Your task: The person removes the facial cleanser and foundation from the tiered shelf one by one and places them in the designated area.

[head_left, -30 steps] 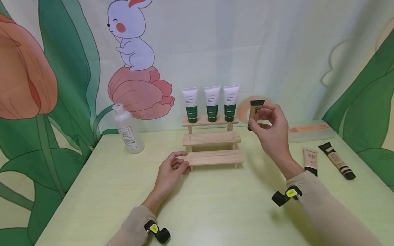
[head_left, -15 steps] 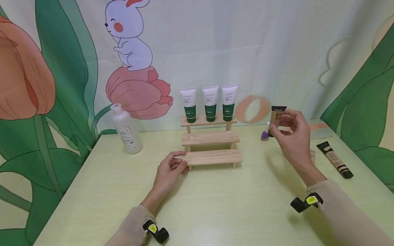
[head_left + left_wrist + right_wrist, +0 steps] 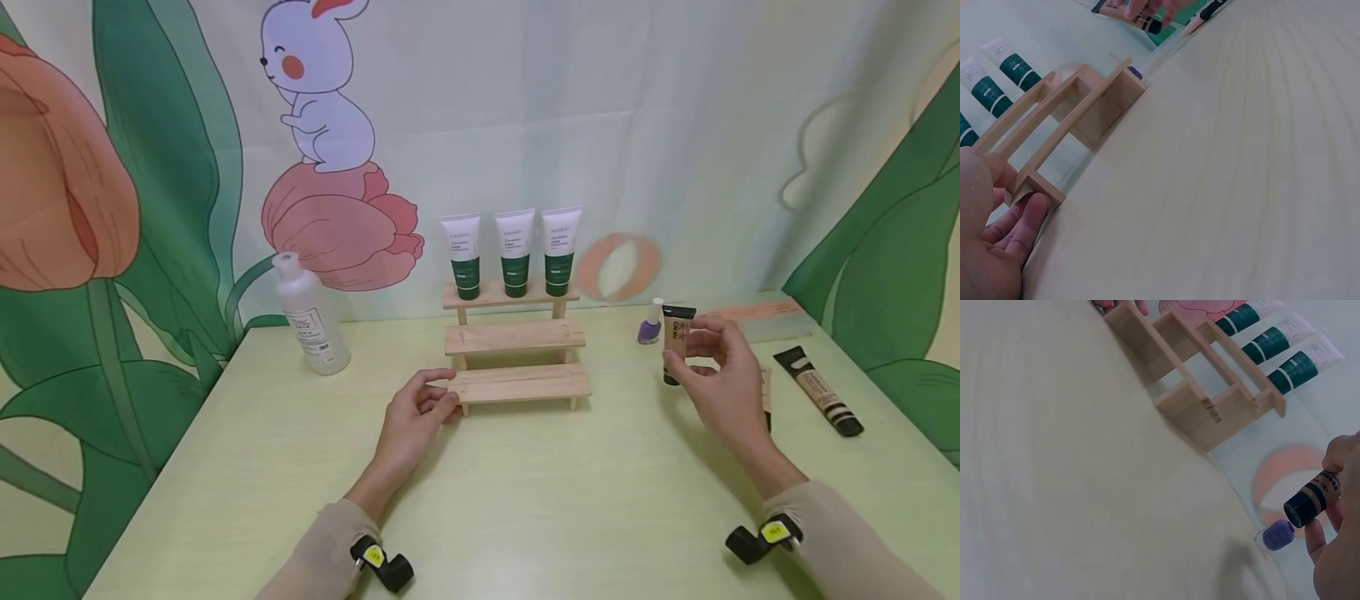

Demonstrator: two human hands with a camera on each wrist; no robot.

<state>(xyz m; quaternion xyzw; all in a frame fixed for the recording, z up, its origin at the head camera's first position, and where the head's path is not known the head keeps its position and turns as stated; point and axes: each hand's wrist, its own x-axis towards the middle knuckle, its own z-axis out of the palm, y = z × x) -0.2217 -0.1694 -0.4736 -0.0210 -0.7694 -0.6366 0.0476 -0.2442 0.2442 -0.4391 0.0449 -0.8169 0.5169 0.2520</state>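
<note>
At the far left a white bottle stands upright near the back of the table. To its right, and nearer the person, the left hand has its fingers bent about the left end of the lowest step of a wooden stand, gripping it there. Three white-and-green tubes stand in a row on the top step, dark caps down; the two lower steps run parallel in front.

Past the stand's right end, a purple bottle stands upright on the table. Just to its right and nearer the person is the small tan tube, pinched between the thumb and fingers of the right hand. Its long axis is close to upright, dark cap downward, and the cap appears raised off the table. The tube thus lies to the right of the stand, well apart from the left hand.

Farther right, a pale tube is partly hidden behind the right wrist, a flat box lies behind, and a black-ended tube lies slantwise.
</note>
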